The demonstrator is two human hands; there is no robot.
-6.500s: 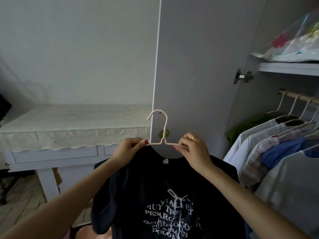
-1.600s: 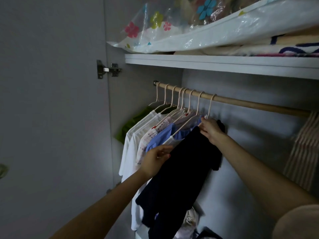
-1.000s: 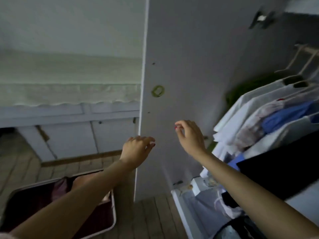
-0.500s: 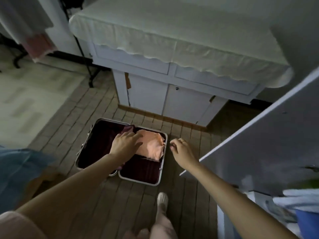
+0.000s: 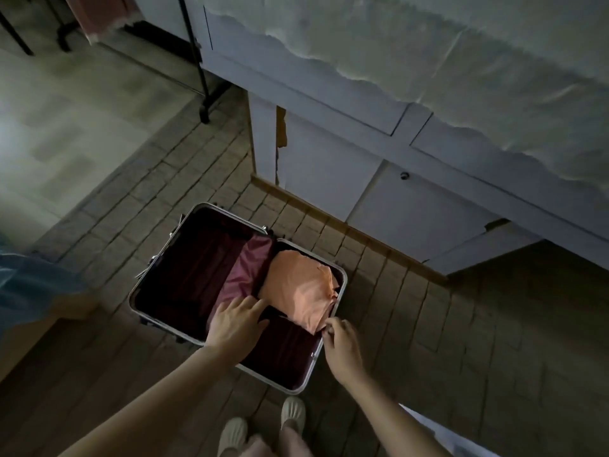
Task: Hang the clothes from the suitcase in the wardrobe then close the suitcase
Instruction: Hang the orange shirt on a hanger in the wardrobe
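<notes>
We read no labels or writing; the open suitcase lies on the floor w/ a folded orange garment in its 3 o'clock half, our left hand flat w/ fingers touching the cloth, right hand pinching its near edge.

Dim brick-patterned floor below a white cloth-draped cabinet

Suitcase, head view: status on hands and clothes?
Left hand open, fingers at the orange garment. Right hand pinching its near corner. Suitcase open on the floor. Nothing in the way.
</notes>
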